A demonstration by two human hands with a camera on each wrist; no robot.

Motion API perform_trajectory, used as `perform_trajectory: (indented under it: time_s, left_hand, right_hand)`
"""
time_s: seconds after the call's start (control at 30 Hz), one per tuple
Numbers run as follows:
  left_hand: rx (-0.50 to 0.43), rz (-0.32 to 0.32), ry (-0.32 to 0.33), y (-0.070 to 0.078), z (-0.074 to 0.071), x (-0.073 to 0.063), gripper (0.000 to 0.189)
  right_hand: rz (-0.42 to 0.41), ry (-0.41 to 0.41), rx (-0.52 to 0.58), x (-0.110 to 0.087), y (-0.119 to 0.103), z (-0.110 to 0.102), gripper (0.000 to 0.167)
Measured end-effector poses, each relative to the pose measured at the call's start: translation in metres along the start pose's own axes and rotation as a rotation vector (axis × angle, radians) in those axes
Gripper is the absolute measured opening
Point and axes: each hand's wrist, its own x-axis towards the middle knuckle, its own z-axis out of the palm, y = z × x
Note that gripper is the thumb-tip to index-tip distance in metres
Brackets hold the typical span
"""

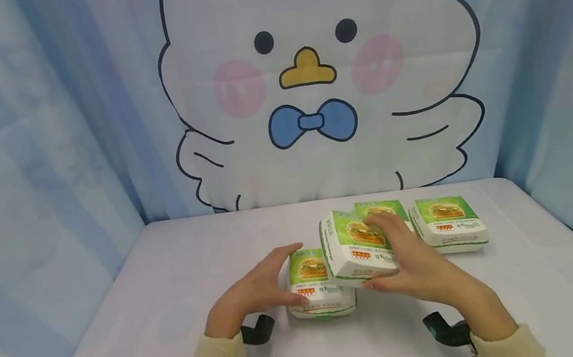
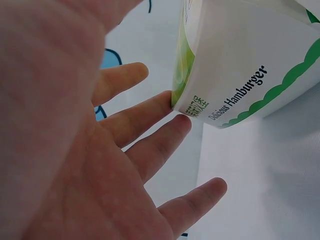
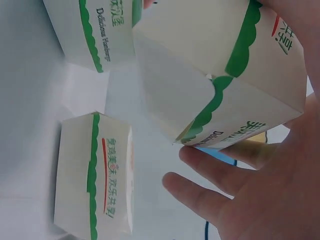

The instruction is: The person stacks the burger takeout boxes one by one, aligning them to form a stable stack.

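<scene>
Four matching hamburger boxes, white and green with a burger picture on top, are in the head view. My right hand (image 1: 421, 266) grips one hamburger box (image 1: 362, 254), fingers at its far side and thumb at its lower front edge. That box is tilted and raised, overlapping the left box (image 1: 319, 305). Beside the left box is my left hand (image 1: 262, 290), thumb near the front corner and fingers at the far corner. Its fingers (image 2: 150, 150) are spread and fairly straight in the left wrist view, with fingertips right at a box corner.
Behind the held box, another hamburger box (image 1: 380, 207) is partly hidden. A further one (image 1: 449, 227) lies at the right on the white tabletop (image 1: 190, 251). A curtain (image 1: 335, 164) with a cartoon bird hangs behind the table, and blue curtains flank both sides.
</scene>
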Motion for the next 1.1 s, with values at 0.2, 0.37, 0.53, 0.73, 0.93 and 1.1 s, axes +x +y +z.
perform_trajectory:
  time_s: [0.2, 0.37, 0.53, 0.73, 0.93, 1.1]
  left_hand:
    - [-0.033, 0.019, -0.021, -0.002, 0.007, -0.001, 0.098]
    - [-0.021, 0.036, -0.025, -0.003, 0.009, 0.002, 0.1]
    - [-0.012, 0.031, -0.022, 0.0, 0.003, 0.003, 0.101]
    - [-0.022, 0.03, -0.007, 0.002, -0.007, 0.001, 0.106]
    - [-0.054, -0.006, -0.019, -0.001, -0.008, -0.002, 0.114]
    - [-0.088, -0.035, -0.024, -0.007, -0.009, -0.004, 0.115]
  right_hand:
    - [-0.023, 0.002, -0.016, -0.003, 0.004, 0.009, 0.1]
    - [-0.037, 0.038, -0.023, -0.006, 0.004, 0.014, 0.098]
    - [-0.076, 0.063, -0.055, -0.001, 0.0, 0.013, 0.098]
    - [-0.074, 0.05, -0.071, 0.007, -0.01, 0.011, 0.096]
    - [-0.062, 0.046, -0.097, 0.013, -0.02, 0.016, 0.093]
    - [-0.103, 0.056, -0.093, 0.022, -0.026, 0.022, 0.09]
